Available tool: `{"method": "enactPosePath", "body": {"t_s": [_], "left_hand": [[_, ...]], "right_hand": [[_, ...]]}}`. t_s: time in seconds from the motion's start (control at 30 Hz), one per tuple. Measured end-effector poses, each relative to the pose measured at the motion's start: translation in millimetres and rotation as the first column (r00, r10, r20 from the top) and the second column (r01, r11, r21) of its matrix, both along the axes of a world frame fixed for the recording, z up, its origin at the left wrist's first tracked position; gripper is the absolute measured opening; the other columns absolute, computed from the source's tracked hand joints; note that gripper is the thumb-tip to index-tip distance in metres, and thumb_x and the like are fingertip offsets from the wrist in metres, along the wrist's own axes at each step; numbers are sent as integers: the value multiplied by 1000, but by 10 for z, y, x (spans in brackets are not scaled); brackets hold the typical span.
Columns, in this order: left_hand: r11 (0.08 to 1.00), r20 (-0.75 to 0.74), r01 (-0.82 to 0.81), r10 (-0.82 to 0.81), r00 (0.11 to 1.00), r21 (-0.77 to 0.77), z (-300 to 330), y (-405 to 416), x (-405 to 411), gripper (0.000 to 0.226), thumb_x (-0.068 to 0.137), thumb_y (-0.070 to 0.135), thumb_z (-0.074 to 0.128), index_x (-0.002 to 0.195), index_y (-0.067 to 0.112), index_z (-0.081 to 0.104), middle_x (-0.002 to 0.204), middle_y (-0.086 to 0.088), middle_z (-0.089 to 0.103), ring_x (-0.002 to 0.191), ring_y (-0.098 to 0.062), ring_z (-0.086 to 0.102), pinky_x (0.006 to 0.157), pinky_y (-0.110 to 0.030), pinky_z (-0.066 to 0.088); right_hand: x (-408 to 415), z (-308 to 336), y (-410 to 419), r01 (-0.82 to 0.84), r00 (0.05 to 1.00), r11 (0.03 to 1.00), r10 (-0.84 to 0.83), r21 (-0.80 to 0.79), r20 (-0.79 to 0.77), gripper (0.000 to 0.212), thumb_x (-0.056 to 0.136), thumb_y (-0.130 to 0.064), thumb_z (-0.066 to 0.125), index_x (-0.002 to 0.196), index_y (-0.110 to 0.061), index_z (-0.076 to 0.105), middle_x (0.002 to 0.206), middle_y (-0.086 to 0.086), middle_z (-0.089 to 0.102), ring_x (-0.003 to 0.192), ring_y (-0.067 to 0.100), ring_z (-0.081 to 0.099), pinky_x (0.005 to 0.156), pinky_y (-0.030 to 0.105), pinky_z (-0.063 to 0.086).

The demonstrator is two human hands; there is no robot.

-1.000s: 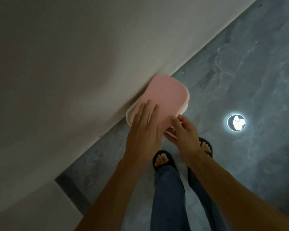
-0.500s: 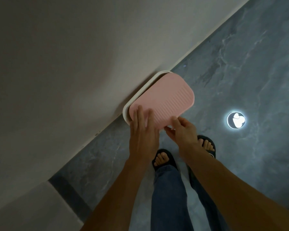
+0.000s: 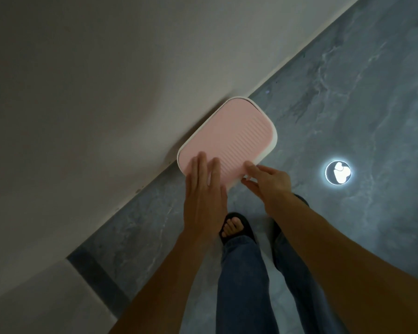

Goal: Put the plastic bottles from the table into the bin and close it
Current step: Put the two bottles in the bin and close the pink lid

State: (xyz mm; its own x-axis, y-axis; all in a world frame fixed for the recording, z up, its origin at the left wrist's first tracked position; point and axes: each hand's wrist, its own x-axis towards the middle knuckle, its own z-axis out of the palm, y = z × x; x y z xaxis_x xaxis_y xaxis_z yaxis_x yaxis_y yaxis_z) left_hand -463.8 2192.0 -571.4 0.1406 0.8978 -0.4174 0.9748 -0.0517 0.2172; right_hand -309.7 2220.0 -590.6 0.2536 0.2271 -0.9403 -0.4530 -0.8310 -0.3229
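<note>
A white bin point(image 3: 268, 150) stands on the floor against the wall, and its ribbed pink lid point(image 3: 229, 141) lies flat inside the white rim. My left hand point(image 3: 204, 194) rests flat, fingers spread, on the lid's near left part. My right hand point(image 3: 268, 183) has its fingertips at the lid's near edge, thumb and fingers pinched around that edge. No bottles show; the bin's inside is hidden under the lid.
A pale wall point(image 3: 94, 92) fills the left and top. Grey marbled floor point(image 3: 348, 92) stretches to the right, with a bright round light reflection point(image 3: 337, 172) near the bin. My sandalled foot point(image 3: 235, 226) and jeans are just below the hands.
The pink lid has swung down from a tilted position to lie flat within the bin's rim. Both hands followed it down and stayed on its near edge.
</note>
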Motion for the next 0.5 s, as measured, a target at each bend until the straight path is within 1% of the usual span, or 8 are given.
{"method": "enactPosePath", "body": {"t_s": [0.03,0.07,0.17,0.27,0.3,0.37,0.4,0.5], "left_hand": [[1000,-7,12,-12,1000,5,-12,-2,-5,67,102,28,51,161,9,27,171,-18,13,159,-34,10,122,-54,33],[1000,-15,28,-28,999,5,-17,-6,-4,67,102,29,49,162,9,25,172,-18,12,160,-34,7,124,-55,30],[998,-32,58,-58,998,8,-53,-11,-8,67,102,32,42,163,14,22,172,-16,8,160,-33,3,125,-57,23],[998,-59,59,-58,997,15,-92,19,-11,66,102,32,46,163,16,24,172,-15,10,160,-34,5,125,-58,25],[997,-59,69,-67,996,20,-127,17,-18,66,103,32,47,163,16,25,172,-16,10,160,-34,5,125,-56,25],[997,-56,82,-81,995,14,-172,17,-8,68,102,31,49,162,15,25,172,-17,10,160,-35,5,126,-54,24],[997,-59,81,-80,995,13,-182,19,0,69,101,31,50,162,14,25,172,-18,10,160,-36,5,126,-53,24],[997,-74,71,-70,995,13,-217,5,12,71,99,31,52,162,14,25,172,-18,9,160,-36,5,126,-54,25]], "right_hand": [[13,-2,8,-17,1000,1000,16,6,10,18,77,-23,85,84,-14,72,99,13,76,83,24,77,78,34,64],[20,-12,16,-25,999,1000,25,8,24,16,77,-23,86,78,-16,71,96,13,76,82,24,77,78,34,64],[9,-29,43,-28,999,1000,28,-2,47,18,76,-21,86,73,-17,69,92,13,76,78,26,77,76,34,64],[-17,-49,65,-60,996,998,61,-12,72,19,76,-20,86,77,-19,67,90,11,75,78,24,77,80,36,64],[-20,-48,69,-66,995,998,67,-14,80,18,77,-20,86,82,-16,69,91,11,75,79,24,77,81,37,63],[-8,-69,69,-75,993,997,77,-28,94,25,79,-17,84,98,-7,72,93,12,75,81,24,76,83,37,63],[-1,-67,69,-85,991,996,88,-35,96,27,79,-17,83,101,-5,72,94,13,75,82,23,76,83,37,63],[20,-79,65,-112,990,994,113,-18,87,15,79,-17,83,88,-13,71,95,13,75,83,24,76,83,37,63]]}}
